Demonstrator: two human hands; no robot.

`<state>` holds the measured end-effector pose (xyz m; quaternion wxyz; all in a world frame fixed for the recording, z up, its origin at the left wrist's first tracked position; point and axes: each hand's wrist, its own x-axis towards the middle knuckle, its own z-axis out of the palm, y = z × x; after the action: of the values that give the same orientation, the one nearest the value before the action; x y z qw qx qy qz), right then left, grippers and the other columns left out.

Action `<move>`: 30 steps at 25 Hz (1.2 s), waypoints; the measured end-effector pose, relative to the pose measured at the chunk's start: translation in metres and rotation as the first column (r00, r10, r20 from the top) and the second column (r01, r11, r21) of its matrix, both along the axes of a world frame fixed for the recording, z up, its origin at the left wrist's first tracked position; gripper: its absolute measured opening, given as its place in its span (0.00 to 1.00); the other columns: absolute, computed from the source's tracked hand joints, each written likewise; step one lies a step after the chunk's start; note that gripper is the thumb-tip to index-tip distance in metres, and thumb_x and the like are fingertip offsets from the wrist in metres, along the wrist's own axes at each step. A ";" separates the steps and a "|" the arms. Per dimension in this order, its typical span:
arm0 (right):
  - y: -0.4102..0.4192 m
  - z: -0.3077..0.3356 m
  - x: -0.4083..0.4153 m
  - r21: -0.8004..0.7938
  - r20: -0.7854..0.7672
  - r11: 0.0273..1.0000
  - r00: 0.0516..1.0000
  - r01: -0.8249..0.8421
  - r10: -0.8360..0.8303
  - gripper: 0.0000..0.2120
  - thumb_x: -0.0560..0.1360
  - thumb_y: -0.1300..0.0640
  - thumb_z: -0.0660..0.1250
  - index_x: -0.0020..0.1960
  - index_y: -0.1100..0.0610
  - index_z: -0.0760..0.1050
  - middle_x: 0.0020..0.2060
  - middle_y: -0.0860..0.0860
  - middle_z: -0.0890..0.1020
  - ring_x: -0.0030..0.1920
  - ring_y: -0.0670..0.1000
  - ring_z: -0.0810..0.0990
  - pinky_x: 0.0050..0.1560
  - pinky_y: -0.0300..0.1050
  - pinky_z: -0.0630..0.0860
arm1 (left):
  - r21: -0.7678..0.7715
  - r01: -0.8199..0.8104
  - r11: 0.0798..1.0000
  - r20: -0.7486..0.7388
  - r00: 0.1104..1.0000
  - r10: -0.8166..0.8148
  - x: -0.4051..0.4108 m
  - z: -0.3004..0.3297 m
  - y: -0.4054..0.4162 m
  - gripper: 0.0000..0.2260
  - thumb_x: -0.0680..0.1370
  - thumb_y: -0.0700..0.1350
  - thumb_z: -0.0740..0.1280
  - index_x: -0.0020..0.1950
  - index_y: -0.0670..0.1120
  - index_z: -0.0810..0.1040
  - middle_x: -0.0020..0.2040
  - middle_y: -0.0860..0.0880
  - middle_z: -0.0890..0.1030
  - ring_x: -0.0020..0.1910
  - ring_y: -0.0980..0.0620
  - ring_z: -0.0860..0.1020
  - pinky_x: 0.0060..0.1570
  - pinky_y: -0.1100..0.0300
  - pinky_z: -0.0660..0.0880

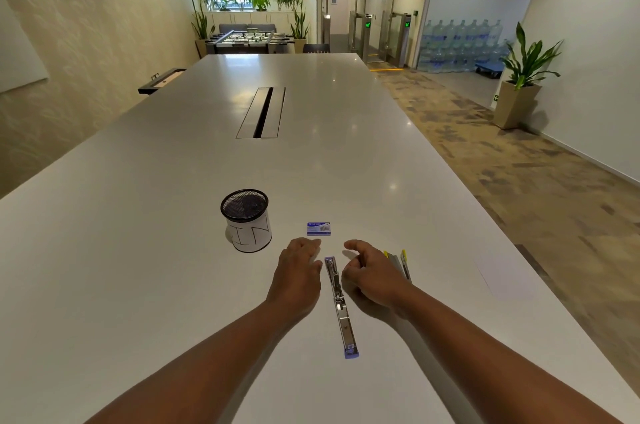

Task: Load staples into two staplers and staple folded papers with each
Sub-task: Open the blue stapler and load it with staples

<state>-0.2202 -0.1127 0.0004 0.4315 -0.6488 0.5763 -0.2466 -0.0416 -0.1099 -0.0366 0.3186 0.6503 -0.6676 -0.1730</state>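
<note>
While the purple stapler (pixel 341 307) is lying swung fully open and flat on the white table (pixel 138 250), its long metal channel is facing up between the two hands; its purple end is pointing toward six o'clock and its far tip toward twelve. The staple box (pixel 318 228) is sitting just beyond that tip at twelve o'clock, looking closed, so loading seems not yet begun; the yellow stapler (pixel 398 264) is lying at about two o'clock from the channel, partly hidden behind the right hand. The left hand (pixel 298 271) is hovering at nine o'clock of the far tip, fingers loosely bent and holding nothing; the right hand (pixel 372 273) is hovering at three o'clock, fingers loosely curled with the thumb reaching forward, also holding nothing that I can see. A mesh pen cup (pixel 246 219) with a paper wrap is standing at ten o'clock; a faint sheet of paper (pixel 505 279) is lying well off at three o'clock, almost the table's colour. Judging the risks: either wrist may be nudging the open stapler askew as a hand is reaching for the box; the small box may be spilling staples when opened; a strip dropped in crooked could be jamming the channel; the pale sheet is easily overlooked.
</note>
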 end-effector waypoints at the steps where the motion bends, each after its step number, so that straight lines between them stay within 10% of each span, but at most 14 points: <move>1: -0.002 -0.001 0.003 -0.016 -0.008 0.999 1.000 0.028 -0.028 0.26 0.76 0.59 0.62 0.74 0.52 0.68 0.52 0.49 0.79 0.56 0.49 0.78 0.67 0.56 0.74 | -0.003 0.000 1.000 -0.008 1.000 0.000 0.001 0.002 -0.004 0.18 0.81 0.41 0.64 0.72 0.46 0.73 0.68 0.49 0.73 0.67 0.48 0.72 0.64 0.61 0.68; 6: -0.019 0.005 0.016 -0.140 -0.087 0.979 0.983 0.151 -0.164 0.24 0.79 0.61 0.60 0.75 0.56 0.68 0.68 0.54 0.78 0.69 0.52 0.75 0.66 0.43 0.68 | 0.022 -0.014 1.000 0.112 0.994 0.012 0.006 0.008 -0.031 0.22 0.82 0.45 0.64 0.76 0.47 0.67 0.73 0.48 0.64 0.68 0.45 0.67 0.63 0.56 0.69; 12: -0.052 0.001 0.028 -0.171 -0.131 0.978 0.981 0.122 -0.145 0.25 0.77 0.63 0.66 0.74 0.58 0.70 0.54 0.53 0.83 0.52 0.49 0.78 0.55 0.40 0.71 | 0.057 -0.019 0.998 0.161 0.987 0.009 0.013 0.010 -0.071 0.23 0.81 0.53 0.63 0.76 0.49 0.69 0.68 0.48 0.67 0.64 0.45 0.71 0.64 0.50 0.70; 19: -0.083 0.004 0.030 -0.133 -0.286 0.990 0.958 -0.038 -0.002 0.30 0.75 0.53 0.71 0.75 0.47 0.67 0.63 0.50 0.79 0.59 0.50 0.79 0.56 0.43 0.71 | -0.068 0.083 0.994 0.099 0.992 -0.076 0.012 -0.001 -0.077 0.11 0.81 0.49 0.65 0.62 0.51 0.80 0.58 0.51 0.72 0.53 0.49 0.71 0.55 0.51 0.72; 30: -0.088 -0.003 0.036 -0.158 -0.325 0.987 0.944 0.001 -0.053 0.12 0.78 0.50 0.68 0.61 0.46 0.78 0.56 0.48 0.82 0.56 0.52 0.80 0.52 0.46 0.72 | -0.083 0.098 0.992 0.055 0.994 -0.094 0.015 -0.004 -0.077 0.09 0.81 0.47 0.66 0.58 0.50 0.82 0.55 0.53 0.79 0.55 0.50 0.73 0.52 0.56 0.71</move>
<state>-0.1847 -0.2007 -0.0025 0.2740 -0.7045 0.6280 -0.1851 -0.0262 -0.1869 -0.0406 0.3203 0.6074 -0.7128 -0.1430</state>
